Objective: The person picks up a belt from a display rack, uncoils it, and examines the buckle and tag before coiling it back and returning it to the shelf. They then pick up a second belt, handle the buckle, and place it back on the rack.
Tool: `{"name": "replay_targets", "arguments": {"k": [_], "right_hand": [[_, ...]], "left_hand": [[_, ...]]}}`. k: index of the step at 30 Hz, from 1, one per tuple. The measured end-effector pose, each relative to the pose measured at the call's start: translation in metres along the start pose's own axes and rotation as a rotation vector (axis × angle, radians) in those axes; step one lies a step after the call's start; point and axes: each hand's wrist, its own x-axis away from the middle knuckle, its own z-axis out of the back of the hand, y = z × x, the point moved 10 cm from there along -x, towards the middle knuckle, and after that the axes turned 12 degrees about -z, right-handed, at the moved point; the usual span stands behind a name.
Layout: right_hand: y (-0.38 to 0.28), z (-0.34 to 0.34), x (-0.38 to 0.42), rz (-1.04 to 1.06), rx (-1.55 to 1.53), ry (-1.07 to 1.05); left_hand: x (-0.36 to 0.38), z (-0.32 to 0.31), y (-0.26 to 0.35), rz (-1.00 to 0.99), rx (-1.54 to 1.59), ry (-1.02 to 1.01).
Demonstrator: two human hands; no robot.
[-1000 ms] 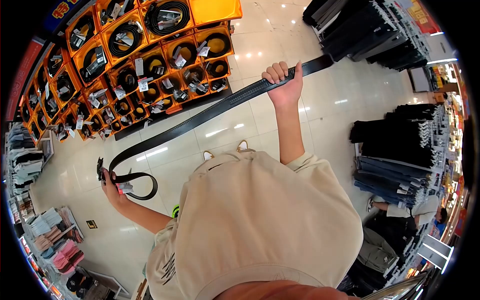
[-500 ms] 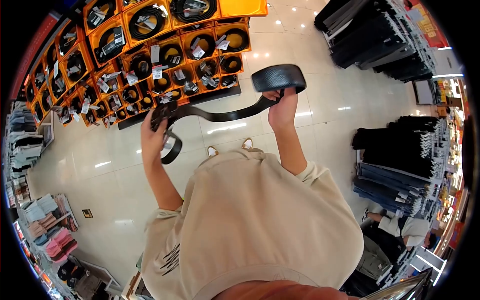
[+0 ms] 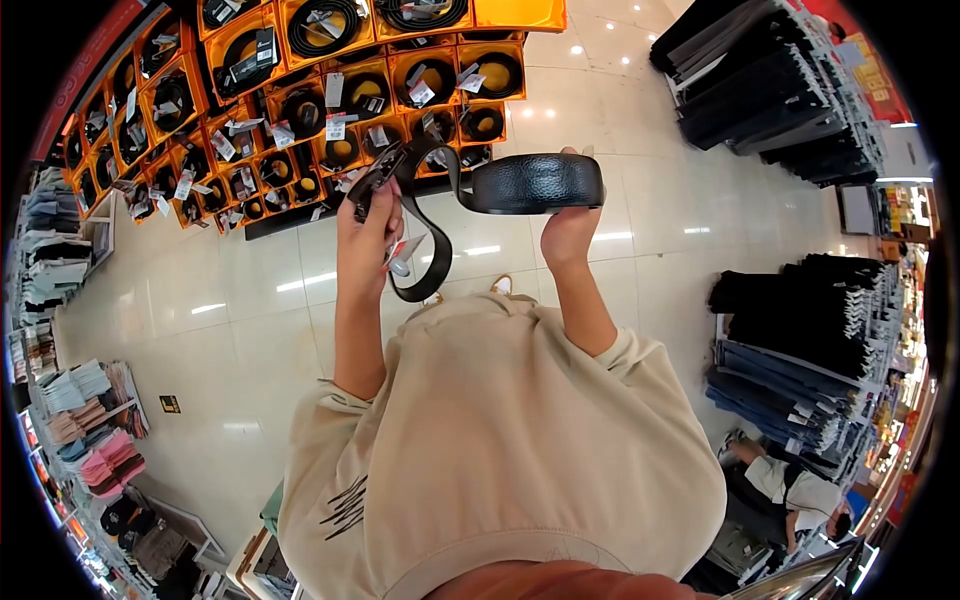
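Note:
A black leather belt (image 3: pixel 525 184) stretches between my two hands, partly coiled, its grained face toward me on the right. My left hand (image 3: pixel 375 222) is closed around the buckle end, where a dark buckle (image 3: pixel 378 172) shows above the fingers. A tag with a grey piece (image 3: pixel 401 262) hangs beside that hand, and one loop of the belt droops below it. My right hand (image 3: pixel 570 232) grips the coiled part from beneath; most of its fingers are hidden behind the belt.
An orange display rack (image 3: pixel 520 14) of coiled, tagged belts stands ahead and to the left. Dark trousers (image 3: pixel 790 310) hang on racks at the right. Folded clothes (image 3: pixel 80 390) fill shelves at far left. Another person (image 3: pixel 800 490) is at the lower right. Tiled floor (image 3: pixel 250 340) lies around me.
My left hand has moved right and up, closer to my right hand. The belt's slack between them now bends into a tighter curve, and its right loop has turned to face me.

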Motion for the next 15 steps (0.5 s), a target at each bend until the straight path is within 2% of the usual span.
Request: {"name": "replay_targets", "arguments": {"k": [4, 7, 9, 11, 13, 15], "right_hand": [[0.000, 0.000, 0.003, 0.063, 0.116, -0.025], [0.001, -0.003, -0.001, 0.063, 0.119, -0.128], [-0.008, -0.010, 0.001, 0.094, 0.150, -0.149], [-0.014, -0.022, -0.005, 0.001, 0.189, -0.168], [-0.014, -0.045, -0.015, -0.132, 0.475, -0.279], [-0.020, -0.066, -0.013, -0.084, 0.633, -0.384]], "left_hand": [[0.006, -0.016, 0.007, -0.011, 0.040, -0.056], [0.006, -0.016, 0.011, -0.073, -0.016, -0.056], [0.008, -0.011, 0.024, -0.154, -0.093, 0.027], [0.003, -0.012, 0.028, -0.148, -0.124, -0.010], [0.000, -0.031, 0.039, -0.155, 0.047, -0.150], [0.001, -0.043, 0.044, -0.233, -0.007, -0.290]]}}
